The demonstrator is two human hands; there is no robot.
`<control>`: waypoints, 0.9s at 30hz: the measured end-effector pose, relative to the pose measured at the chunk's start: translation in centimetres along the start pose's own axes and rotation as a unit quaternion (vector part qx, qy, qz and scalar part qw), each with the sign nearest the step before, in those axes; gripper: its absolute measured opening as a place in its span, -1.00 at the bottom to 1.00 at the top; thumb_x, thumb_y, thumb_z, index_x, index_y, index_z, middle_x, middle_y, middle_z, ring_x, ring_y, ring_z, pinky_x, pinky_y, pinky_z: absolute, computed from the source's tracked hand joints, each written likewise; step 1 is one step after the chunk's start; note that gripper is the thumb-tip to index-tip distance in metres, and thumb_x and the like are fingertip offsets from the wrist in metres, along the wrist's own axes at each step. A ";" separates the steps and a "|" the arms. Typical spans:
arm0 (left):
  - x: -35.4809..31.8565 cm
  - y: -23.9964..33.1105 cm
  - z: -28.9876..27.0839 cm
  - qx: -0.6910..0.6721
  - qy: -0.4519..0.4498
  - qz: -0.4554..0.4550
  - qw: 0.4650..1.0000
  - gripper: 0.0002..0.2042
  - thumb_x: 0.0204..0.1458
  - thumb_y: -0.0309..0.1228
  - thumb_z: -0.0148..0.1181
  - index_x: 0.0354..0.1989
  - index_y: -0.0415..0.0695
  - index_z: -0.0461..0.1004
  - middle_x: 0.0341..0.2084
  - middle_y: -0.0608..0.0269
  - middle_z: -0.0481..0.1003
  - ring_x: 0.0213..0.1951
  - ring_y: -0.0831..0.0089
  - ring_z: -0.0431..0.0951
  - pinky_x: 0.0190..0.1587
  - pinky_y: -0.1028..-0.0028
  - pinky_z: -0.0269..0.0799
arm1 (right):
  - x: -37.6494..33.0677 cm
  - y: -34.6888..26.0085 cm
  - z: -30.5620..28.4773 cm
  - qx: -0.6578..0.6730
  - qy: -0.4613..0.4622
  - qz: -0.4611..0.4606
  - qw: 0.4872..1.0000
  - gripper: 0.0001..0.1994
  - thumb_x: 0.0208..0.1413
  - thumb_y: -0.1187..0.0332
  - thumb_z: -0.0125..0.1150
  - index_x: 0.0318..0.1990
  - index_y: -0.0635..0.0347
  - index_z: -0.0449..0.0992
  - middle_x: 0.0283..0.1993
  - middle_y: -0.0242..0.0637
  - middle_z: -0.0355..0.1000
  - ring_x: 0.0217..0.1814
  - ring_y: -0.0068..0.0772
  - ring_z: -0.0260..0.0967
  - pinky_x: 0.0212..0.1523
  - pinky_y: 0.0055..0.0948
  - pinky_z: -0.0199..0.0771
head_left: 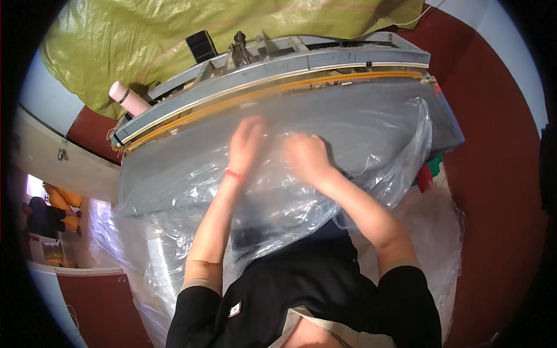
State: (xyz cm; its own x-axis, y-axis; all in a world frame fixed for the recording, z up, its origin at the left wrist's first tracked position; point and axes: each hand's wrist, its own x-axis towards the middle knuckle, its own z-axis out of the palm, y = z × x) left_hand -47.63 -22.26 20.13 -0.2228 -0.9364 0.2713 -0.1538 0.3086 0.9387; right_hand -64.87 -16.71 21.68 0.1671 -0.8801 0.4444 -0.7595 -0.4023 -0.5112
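A large clear plastic sheet [278, 200] lies in wrinkled folds over a long grey worktable [348, 110] and drapes down its front edge toward me. My left hand [248, 145], with a red band at the wrist, is over the middle of the table. Close by on the right, my right hand [308, 156] bends inward above the plastic. Both hands look curled, but motion smears their fingers. Whether either one grips the film cannot be made out.
Along the table's far side runs a grey metal frame [278, 66] with an orange strip [278, 86]. A pink bottle [129, 98] and a black box [201, 46] stand behind it. Yellow-green woven sheeting [174, 35] hangs beyond. More clear plastic [429, 238] trails at the lower right.
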 end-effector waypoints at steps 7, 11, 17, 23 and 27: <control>-0.2 2.7 1.0 -0.140 -0.204 -0.102 0.964 -0.61 -0.03 -0.42 0.11 -0.02 -0.25 0.23 -0.31 0.27 0.41 -0.26 0.58 0.39 -0.19 0.61 0.30 | 1.7 2.3 -2.1 0.540 0.042 0.191 0.819 -0.88 0.07 0.41 0.01 -0.36 0.26 0.43 -0.44 -0.40 0.41 -0.38 -0.64 0.34 -0.30 -0.65 0.31; -0.2 4.3 2.4 -0.124 -0.139 -0.204 0.961 -0.92 -0.07 -0.45 0.16 -0.48 -0.18 0.42 -0.68 0.48 0.36 -0.67 0.77 0.24 -0.66 0.75 0.09 | 1.7 3.8 -3.2 0.545 0.080 0.208 0.808 -0.86 0.05 0.38 0.05 -0.37 0.28 0.43 -0.44 -0.40 0.42 -0.37 -0.64 0.33 -0.31 -0.65 0.31; 0.5 3.1 0.7 0.064 -0.233 -0.243 0.940 -0.89 -0.10 -0.40 0.13 -0.51 -0.18 0.44 -0.65 0.45 0.38 -0.56 0.68 0.32 -0.50 0.62 0.25 | 1.4 8.6 -6.6 0.109 0.161 0.194 0.962 -0.91 -0.07 0.40 0.11 -0.47 0.22 0.46 -0.48 -0.35 0.41 -0.42 -0.41 0.36 -0.37 -0.47 0.34; -1.0 1.9 -0.6 0.069 -0.177 -0.217 0.957 -0.90 -0.11 -0.49 0.13 -0.59 -0.20 0.39 -0.74 0.47 0.32 -0.68 0.74 0.22 -0.66 0.67 0.12 | -2.0 21.3 -12.2 -0.328 0.237 0.134 0.905 -0.94 -0.23 0.37 0.18 -0.59 0.12 0.46 -0.47 -0.33 0.33 -0.30 -0.23 0.29 -0.38 -0.26 0.27; -0.8 1.7 0.1 0.086 -0.154 -0.196 0.965 -0.89 -0.11 -0.50 0.13 -0.60 -0.21 0.38 -0.75 0.48 0.31 -0.68 0.75 0.23 -0.66 0.67 0.12 | -2.6 24.6 -14.8 -0.422 0.246 0.178 0.854 -0.91 -0.29 0.34 0.23 -0.56 0.09 0.49 -0.40 -0.36 0.29 -0.21 -0.29 0.21 -0.29 -0.28 0.20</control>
State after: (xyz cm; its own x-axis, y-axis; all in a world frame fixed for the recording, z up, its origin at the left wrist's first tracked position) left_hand -47.84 -20.96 21.49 -0.3868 -0.9004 -0.1989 -0.4353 -0.0119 0.9002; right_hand -93.27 -20.60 18.85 -0.2954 -0.6123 0.7334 -0.9245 0.3767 -0.0579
